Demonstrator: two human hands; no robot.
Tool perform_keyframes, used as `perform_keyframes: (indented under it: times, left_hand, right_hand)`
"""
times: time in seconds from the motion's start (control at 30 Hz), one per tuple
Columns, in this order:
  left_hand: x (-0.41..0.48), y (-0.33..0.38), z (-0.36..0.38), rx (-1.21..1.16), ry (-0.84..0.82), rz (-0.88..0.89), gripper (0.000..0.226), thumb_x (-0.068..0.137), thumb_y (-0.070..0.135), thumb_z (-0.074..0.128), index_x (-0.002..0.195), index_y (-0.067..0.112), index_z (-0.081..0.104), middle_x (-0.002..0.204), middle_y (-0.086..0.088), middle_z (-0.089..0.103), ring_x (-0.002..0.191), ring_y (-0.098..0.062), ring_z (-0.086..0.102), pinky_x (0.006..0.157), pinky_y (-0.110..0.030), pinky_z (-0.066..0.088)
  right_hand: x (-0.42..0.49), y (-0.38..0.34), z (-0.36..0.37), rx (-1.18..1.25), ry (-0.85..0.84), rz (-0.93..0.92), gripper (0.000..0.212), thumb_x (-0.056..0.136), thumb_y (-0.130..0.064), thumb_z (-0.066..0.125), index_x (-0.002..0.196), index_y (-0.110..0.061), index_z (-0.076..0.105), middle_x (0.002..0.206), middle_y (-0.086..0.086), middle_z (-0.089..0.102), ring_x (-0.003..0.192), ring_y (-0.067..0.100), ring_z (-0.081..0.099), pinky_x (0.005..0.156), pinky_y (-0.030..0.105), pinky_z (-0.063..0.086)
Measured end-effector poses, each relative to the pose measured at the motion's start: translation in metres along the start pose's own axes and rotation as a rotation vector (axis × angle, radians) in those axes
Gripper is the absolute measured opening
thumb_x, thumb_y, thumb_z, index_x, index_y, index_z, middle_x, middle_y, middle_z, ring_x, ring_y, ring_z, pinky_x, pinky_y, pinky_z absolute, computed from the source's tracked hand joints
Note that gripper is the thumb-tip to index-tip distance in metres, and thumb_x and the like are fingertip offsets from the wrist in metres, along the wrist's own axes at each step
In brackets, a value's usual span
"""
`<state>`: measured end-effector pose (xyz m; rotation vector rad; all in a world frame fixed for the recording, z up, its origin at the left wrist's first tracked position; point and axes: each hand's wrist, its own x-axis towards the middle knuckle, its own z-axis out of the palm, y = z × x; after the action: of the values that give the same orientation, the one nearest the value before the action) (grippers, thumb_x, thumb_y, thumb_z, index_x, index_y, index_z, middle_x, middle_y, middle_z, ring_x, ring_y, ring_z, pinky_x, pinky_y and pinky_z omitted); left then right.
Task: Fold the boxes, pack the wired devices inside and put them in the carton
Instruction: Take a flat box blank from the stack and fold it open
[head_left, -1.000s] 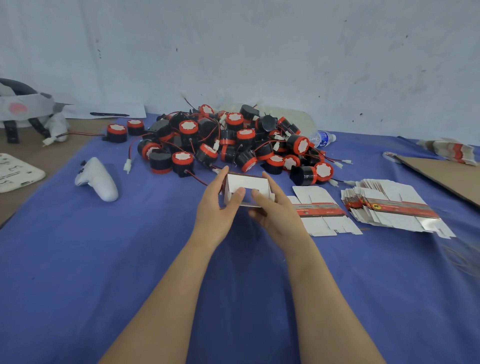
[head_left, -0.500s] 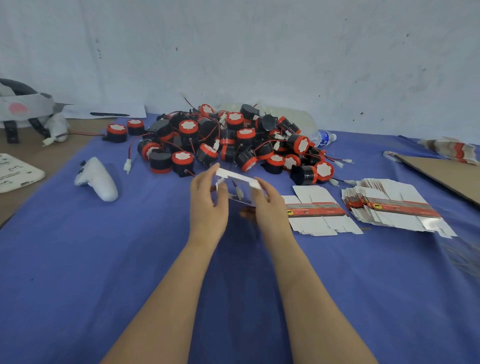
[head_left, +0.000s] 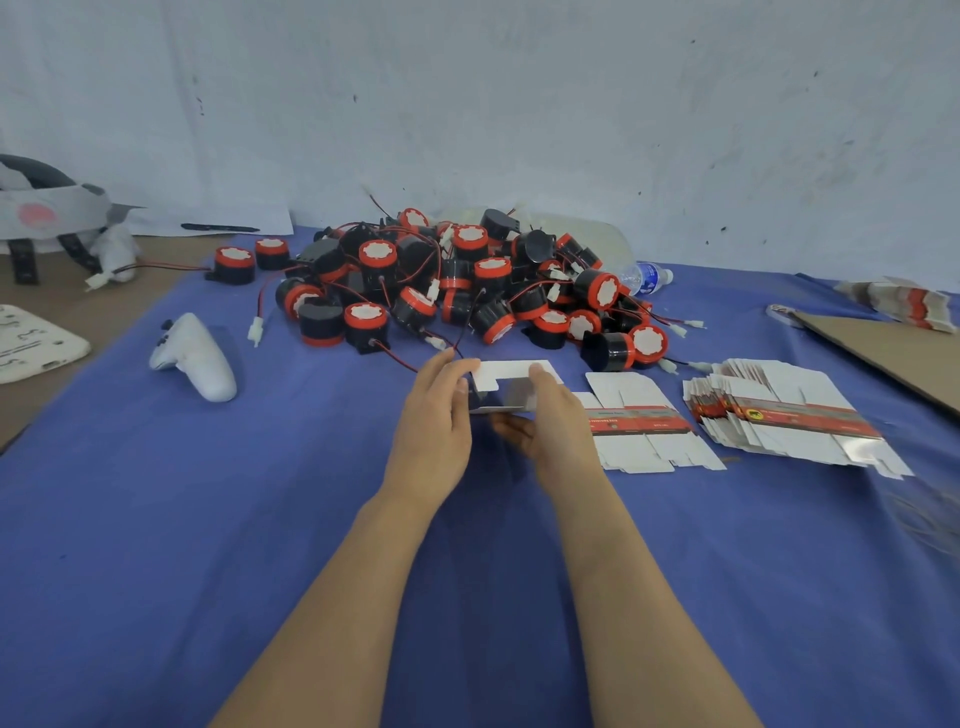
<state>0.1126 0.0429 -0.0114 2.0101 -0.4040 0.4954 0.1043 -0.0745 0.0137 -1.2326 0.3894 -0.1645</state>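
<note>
The box (head_left: 501, 372), a small half-folded carton with a white flap on top and a silvery face below it, is held just above the blue-covered desk (head_left: 249, 519) near the middle of the view, with both forearms reaching in from six o'clock. The left hand (head_left: 434, 421) grips its left side, fingers curled over the upper edge and thumb against the near face. The right hand (head_left: 558, 423) grips the right side, one fingertip laid on the white flap; its lower fingers are partly hidden under the box. At twelve o'clock from the box lies the heap of wired devices (head_left: 467, 291), black drums with red rings and white caps, their red and black leads tangled; the nearest leads come close to the left fingertips. At three o'clock, just beside the right hand, a short stack of flat box blanks (head_left: 644, 434) lies on the cloth, and further along the same line a larger fanned stack (head_left: 789, 415). A clear water bottle (head_left: 647, 275) lies on its side at one o'clock behind the heap. A brown cardboard sheet (head_left: 883, 348) lies at two o'clock at the desk's edge. A white controller (head_left: 195, 356) lies at nine o'clock, well apart from the hands.
</note>
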Motion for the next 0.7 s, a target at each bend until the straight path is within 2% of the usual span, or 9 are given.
perform_keyframes:
  times: [0.07,0.13,0.23,0.3,0.37,0.43,0.5,0.6,0.7]
  left_hand:
    - [-0.001,0.001,0.0,0.005,0.002,0.023,0.029,0.101,0.006,0.035,0.119,0.011,0.058,0.137,-0.003,0.047,0.126,-0.016,0.044,0.089,0.005,0.025]
    - [-0.002,0.001,0.001,0.006,0.007,0.017,0.025,0.101,0.008,0.036,0.111,0.01,0.058,0.135,-0.002,0.048,0.124,-0.015,0.044,0.087,0.005,0.026]
    - [-0.002,0.002,0.002,0.012,0.049,0.011,0.024,0.102,0.014,0.038,0.119,0.013,0.056,0.137,0.0,0.047,0.124,-0.015,0.045,0.091,-0.007,0.033]
    - [-0.002,0.002,0.002,-0.016,0.082,-0.004,0.032,0.101,0.019,0.044,0.132,0.016,0.048,0.136,0.0,0.046,0.124,-0.017,0.046,0.097,-0.02,0.04]
    - [-0.001,0.001,0.001,-0.097,0.114,-0.111,0.047,0.099,0.023,0.049,0.144,0.017,0.036,0.143,-0.002,0.041,0.129,-0.019,0.043,0.103,-0.033,0.043]
    - [0.002,-0.001,0.002,-0.131,0.114,-0.245,0.056,0.099,0.028,0.047,0.15,0.016,0.025,0.154,-0.003,0.027,0.141,-0.02,0.03,0.112,-0.037,0.034]
    - [0.004,-0.004,0.002,-0.149,0.046,-0.317,0.056,0.101,0.033,0.042,0.151,0.022,0.021,0.161,-0.002,0.012,0.147,-0.018,0.014,0.116,-0.034,0.022]
    - [0.007,-0.008,-0.002,-0.398,-0.041,-0.34,0.053,0.102,0.033,0.039,0.15,0.038,0.018,0.157,0.006,0.022,0.14,-0.013,0.029,0.109,-0.027,0.03]
    - [0.008,-0.012,-0.004,-0.539,0.008,-0.368,0.048,0.103,0.026,0.038,0.148,0.039,0.024,0.148,0.002,0.04,0.13,-0.018,0.046,0.108,-0.038,0.04]
  right_hand:
    - [0.0,0.002,-0.002,-0.077,-0.01,-0.068,0.012,0.097,-0.025,0.047,0.096,-0.02,0.058,0.092,0.009,0.064,0.056,0.011,0.067,0.05,0.022,0.052]
    - [-0.001,0.005,-0.004,-0.177,-0.02,-0.149,0.015,0.097,-0.022,0.051,0.109,-0.018,0.059,0.095,0.007,0.063,0.056,0.005,0.065,0.05,0.017,0.05]
    - [0.0,0.007,-0.006,-0.355,0.019,-0.247,0.036,0.095,-0.024,0.057,0.13,-0.019,0.05,0.087,-0.001,0.06,0.059,0.004,0.062,0.043,0.009,0.043]
    - [-0.001,0.007,-0.005,-0.381,-0.002,-0.288,0.039,0.094,-0.024,0.059,0.131,-0.019,0.049,0.085,0.0,0.062,0.057,0.001,0.064,0.044,0.009,0.044]
    - [-0.003,0.009,-0.003,-0.351,-0.05,-0.296,0.04,0.092,-0.024,0.062,0.13,-0.019,0.05,0.087,0.004,0.067,0.06,0.003,0.067,0.052,0.013,0.05]
    - [-0.004,0.009,-0.002,-0.326,-0.091,-0.285,0.039,0.091,-0.024,0.064,0.128,-0.019,0.052,0.092,0.007,0.07,0.064,0.008,0.069,0.059,0.019,0.055]
    - [-0.005,0.008,-0.002,-0.315,-0.146,-0.286,0.036,0.091,-0.021,0.064,0.125,-0.014,0.056,0.096,0.008,0.07,0.066,0.008,0.069,0.06,0.019,0.055]
    - [-0.005,0.007,-0.005,-0.3,-0.286,-0.283,0.029,0.092,-0.007,0.059,0.121,-0.01,0.061,0.101,0.007,0.07,0.08,0.008,0.07,0.066,0.019,0.055]
    - [-0.006,0.004,-0.009,-0.176,-0.329,-0.229,0.023,0.095,-0.003,0.051,0.109,-0.012,0.068,0.098,0.007,0.073,0.085,0.016,0.071,0.072,0.021,0.056]
